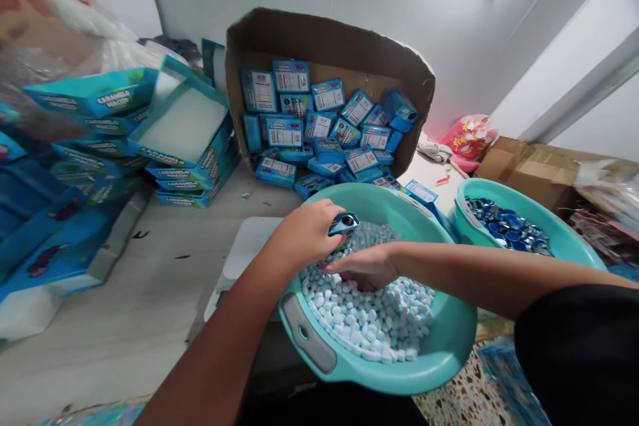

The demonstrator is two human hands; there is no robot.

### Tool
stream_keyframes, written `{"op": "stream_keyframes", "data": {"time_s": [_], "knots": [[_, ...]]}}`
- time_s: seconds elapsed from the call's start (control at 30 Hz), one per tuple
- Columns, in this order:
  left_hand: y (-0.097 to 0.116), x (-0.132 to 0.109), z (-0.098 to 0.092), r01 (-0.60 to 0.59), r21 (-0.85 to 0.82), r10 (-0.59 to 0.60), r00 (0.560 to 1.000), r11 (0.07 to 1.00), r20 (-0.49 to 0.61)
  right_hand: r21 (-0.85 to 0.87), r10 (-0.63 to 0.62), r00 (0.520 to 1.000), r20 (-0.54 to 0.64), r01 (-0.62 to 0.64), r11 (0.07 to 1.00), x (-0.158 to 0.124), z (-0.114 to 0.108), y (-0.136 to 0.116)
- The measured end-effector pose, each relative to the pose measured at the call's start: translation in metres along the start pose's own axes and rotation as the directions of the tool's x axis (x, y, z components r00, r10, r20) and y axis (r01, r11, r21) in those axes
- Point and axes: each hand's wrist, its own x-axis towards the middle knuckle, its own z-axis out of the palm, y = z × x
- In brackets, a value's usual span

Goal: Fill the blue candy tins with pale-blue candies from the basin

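A teal plastic basin [439,353] in front of me is full of small pale-blue candies [369,319]. My left hand [309,233] hovers over it, closed around a small blue box [343,223] with its open end facing out. My right hand [364,269] reaches in from the right and is pressed down into the candies, fingers partly buried and curled.
A second teal basin [569,239] at the right holds several blue shiny pieces [509,226]. A tipped cardboard carton [324,46] behind spills many small blue boxes [319,133]. Stacks of larger blue display cartons [184,140] stand at the left. A brown cardboard box [529,166] sits far right.
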Motion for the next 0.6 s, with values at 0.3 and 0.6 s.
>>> {"op": "stream_keyframes", "data": {"time_s": [0.3,0.6], "knots": [[-0.001,0.000,0.002,0.000,0.000,0.000,1.000,1.000,0.013,0.110,-0.040,0.999,-0.023,0.043,0.993,0.017,0.002,0.005],[-0.001,0.000,0.001,0.006,0.010,-0.006,1.000,1.000,0.023,0.054,-0.071,0.997,-0.012,0.071,0.996,0.006,0.006,-0.004]]}}
